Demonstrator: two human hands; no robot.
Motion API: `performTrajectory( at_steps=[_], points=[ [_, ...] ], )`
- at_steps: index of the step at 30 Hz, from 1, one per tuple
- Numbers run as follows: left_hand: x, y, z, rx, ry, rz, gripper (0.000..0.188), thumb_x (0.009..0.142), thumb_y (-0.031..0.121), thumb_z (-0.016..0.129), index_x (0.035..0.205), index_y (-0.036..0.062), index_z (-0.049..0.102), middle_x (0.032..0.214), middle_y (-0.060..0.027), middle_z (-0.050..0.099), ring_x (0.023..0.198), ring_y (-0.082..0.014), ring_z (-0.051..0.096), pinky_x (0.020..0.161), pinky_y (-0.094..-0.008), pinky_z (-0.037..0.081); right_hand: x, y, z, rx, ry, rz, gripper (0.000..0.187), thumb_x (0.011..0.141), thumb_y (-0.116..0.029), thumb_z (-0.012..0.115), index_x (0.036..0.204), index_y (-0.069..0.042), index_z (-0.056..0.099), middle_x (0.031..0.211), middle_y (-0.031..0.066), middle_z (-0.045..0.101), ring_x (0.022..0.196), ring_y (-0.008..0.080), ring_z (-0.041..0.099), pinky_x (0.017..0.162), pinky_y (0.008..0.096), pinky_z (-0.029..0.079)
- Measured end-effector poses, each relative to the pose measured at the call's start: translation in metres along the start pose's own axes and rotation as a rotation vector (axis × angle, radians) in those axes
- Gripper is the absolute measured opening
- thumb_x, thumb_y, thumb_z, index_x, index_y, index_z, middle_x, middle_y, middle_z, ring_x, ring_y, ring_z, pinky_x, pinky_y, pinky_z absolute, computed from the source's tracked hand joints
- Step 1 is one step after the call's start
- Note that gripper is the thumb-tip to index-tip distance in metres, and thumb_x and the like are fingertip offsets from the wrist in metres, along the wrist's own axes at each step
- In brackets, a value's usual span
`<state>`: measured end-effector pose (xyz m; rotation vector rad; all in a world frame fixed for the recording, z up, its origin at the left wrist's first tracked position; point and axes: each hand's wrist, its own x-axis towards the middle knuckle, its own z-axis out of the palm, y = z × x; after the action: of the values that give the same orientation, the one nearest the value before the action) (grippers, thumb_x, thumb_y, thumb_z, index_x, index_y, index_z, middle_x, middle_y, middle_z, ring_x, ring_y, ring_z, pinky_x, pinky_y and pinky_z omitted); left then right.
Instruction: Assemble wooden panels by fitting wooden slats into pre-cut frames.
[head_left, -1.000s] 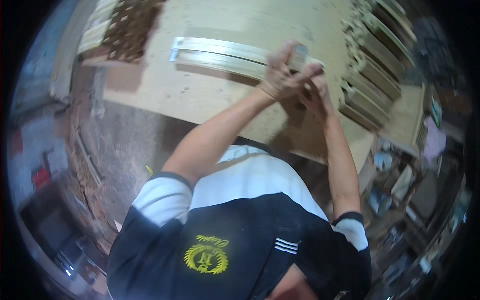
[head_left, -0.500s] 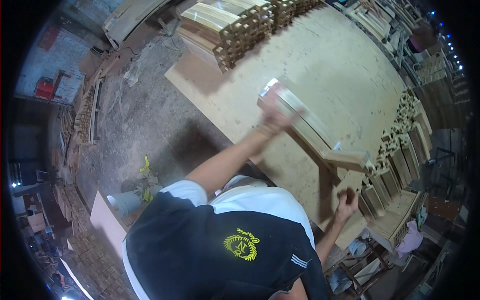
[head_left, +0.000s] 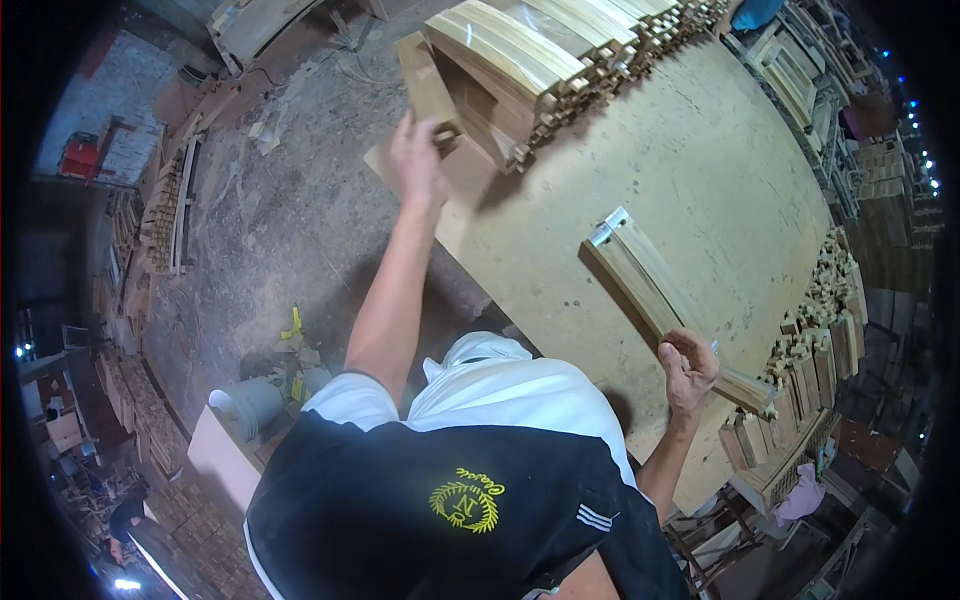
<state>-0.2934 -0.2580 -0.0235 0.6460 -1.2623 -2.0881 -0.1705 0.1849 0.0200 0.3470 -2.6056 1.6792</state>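
My left hand (head_left: 418, 165) reaches far forward and is closed on the near end of a wooden board piece (head_left: 428, 85). That piece tilts beside the left side of a large stack of wooden pieces (head_left: 510, 50). My right hand (head_left: 690, 375) is at the right, palm partly showing, fingers loosely curled and apart from the thumb. It is over or against a long narrow wooden assembly (head_left: 640, 280) lying slantwise on the pale work board (head_left: 520, 240). Shiny metal (head_left: 608, 226) shows at the assembly's far end. Whether my right fingers touch the wood, I cannot tell.
A curved row of stacked wooden pieces (head_left: 800, 390) borders the board on the right. Framed panels (head_left: 790, 65) lie at the far right. On the left are a grey bucket (head_left: 255, 405), a yellow tool (head_left: 292, 322) and a concrete floor (head_left: 300, 200).
My left hand has left the wooden assembly and moved far forward to the stack, where it grips a piece. My right hand has risen to the assembly's near end. The view has shifted slightly.
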Motion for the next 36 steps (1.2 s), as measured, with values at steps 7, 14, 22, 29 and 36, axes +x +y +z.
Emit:
performTrajectory(
  at_steps=[7, 14, 22, 29, 36],
  points=[
    [-0.017, 0.102, -0.111, -0.414, -0.187, -0.229, 0.034, 0.087, 0.026, 0.053, 0.107, -0.0004, 0.061, 0.1, -0.0196, 0.064, 0.076, -0.0314, 0.058, 0.073, -0.047, 0.049, 0.022, -0.039, 0.031, 0.058, -0.082, -0.021, 0.017, 0.085, -0.006, 0.074, 0.098, 0.002, 0.066, 0.088, 0.0084, 0.067, 0.08, 0.0153, 0.066, 0.073, 0.0269, 0.053],
    [-0.025, 0.134, -0.056, -0.101, -0.422, -0.393, 0.056, 0.08, 0.032, 0.057, 0.122, -0.0059, 0.059, 0.108, -0.0225, 0.065, 0.087, -0.0339, 0.064, 0.063, -0.0452, 0.053, 0.103, -0.095, 0.05, -0.111, -0.111, -0.466, 0.035, 0.074, -0.007, 0.079, 0.105, 0.0, 0.065, 0.094, 0.0156, 0.067, 0.084, 0.0316, 0.066, 0.076, 0.0349, 0.053],
    [-0.031, 0.11, 0.128, 0.891, -1.19, -0.13, 0.058, 0.079, 0.042, 0.066, 0.117, -0.0024, 0.067, 0.094, -0.011, 0.067, 0.082, -0.0223, 0.064, 0.075, -0.0289, 0.051, 0.162, -0.063, 0.059, -0.545, -0.186, -0.372, 0.047, 0.076, -0.017, 0.078, 0.118, -0.002, 0.062, 0.107, 0.0174, 0.068, 0.1, 0.0356, 0.066, 0.086, 0.0434, 0.052],
    [-0.055, 0.028, 0.242, 0.515, -1.275, 0.187, 0.049, 0.086, 0.048, 0.069, 0.105, 0.0025, 0.07, 0.097, -0.0126, 0.069, 0.091, -0.0194, 0.065, 0.082, -0.0342, 0.052, 0.157, 0.046, 0.077, 0.082, 0.018, 0.041, 0.037, 0.078, -0.007, 0.078, 0.112, -0.001, 0.065, 0.098, 0.0107, 0.073, 0.093, 0.0186, 0.07, 0.081, 0.0345, 0.059],
    [-0.077, -0.068, 0.248, 0.532, -1.298, 0.205, 0.064, 0.082, 0.055, 0.067, 0.113, -0.001, 0.068, 0.103, -0.0179, 0.069, 0.091, -0.0258, 0.066, 0.08, -0.0375, 0.053, 0.152, 0.083, 0.093, 0.033, 0.064, 0.009, 0.04, 0.078, -0.005, 0.079, 0.113, 0.002, 0.061, 0.096, 0.0112, 0.072, 0.092, 0.0195, 0.07, 0.082, 0.0358, 0.06]
  ],
)
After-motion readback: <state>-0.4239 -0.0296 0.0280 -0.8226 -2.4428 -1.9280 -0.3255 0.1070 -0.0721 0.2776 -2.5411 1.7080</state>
